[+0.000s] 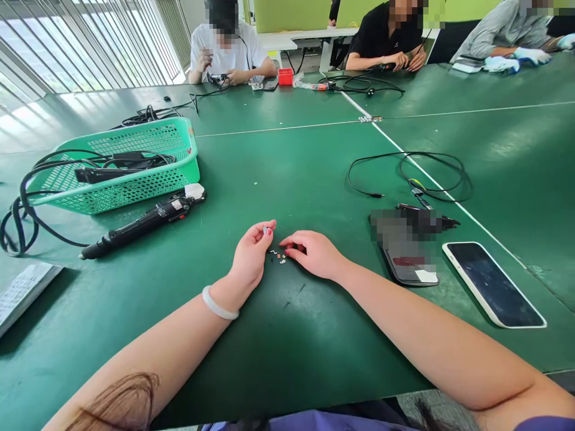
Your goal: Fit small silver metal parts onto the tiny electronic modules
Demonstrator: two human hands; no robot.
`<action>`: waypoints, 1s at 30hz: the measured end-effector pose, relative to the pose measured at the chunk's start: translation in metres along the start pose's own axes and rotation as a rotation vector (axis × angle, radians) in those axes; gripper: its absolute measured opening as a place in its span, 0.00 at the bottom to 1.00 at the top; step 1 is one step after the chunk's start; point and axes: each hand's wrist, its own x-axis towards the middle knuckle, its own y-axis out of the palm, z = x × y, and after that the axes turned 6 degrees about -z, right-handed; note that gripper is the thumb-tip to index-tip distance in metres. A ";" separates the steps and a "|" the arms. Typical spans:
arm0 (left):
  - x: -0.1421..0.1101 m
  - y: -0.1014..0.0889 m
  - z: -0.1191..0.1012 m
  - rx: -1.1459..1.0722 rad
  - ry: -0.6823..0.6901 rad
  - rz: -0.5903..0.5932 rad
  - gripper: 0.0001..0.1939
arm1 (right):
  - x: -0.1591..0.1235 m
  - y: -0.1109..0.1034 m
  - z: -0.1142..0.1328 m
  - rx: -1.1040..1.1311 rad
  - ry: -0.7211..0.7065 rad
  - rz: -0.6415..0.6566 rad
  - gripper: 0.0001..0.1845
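Note:
My left hand (252,250), with a pale bracelet (220,305) at the wrist, pinches a small whitish piece (265,230) between thumb and forefinger; its exact kind is too small to tell. Just to the right, my right hand (314,254) hovers low over the green table with its fingers bent and the thumb a little apart from the forefinger. I see nothing held in it. Several tiny bits (282,261), whitish and orange, lie on the table between the two hands, close to the right fingertips.
On the left are a green basket (135,194) with cables and a black electric screwdriver (148,224). A white-edged phone (496,287), a dark flat case (413,278) and a coiled cable (462,173) lie on the right. Several people sit across the table, near a red box (285,76).

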 end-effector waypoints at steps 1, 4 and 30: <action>0.001 -0.003 -0.001 -0.035 -0.026 -0.005 0.10 | -0.001 0.000 0.001 -0.008 0.000 0.005 0.10; 0.003 -0.010 -0.004 -0.075 -0.051 -0.032 0.12 | -0.002 0.002 0.002 -0.042 -0.027 0.016 0.11; 0.002 -0.005 -0.007 -0.019 -0.065 0.008 0.09 | -0.001 0.003 0.000 -0.027 -0.004 -0.100 0.11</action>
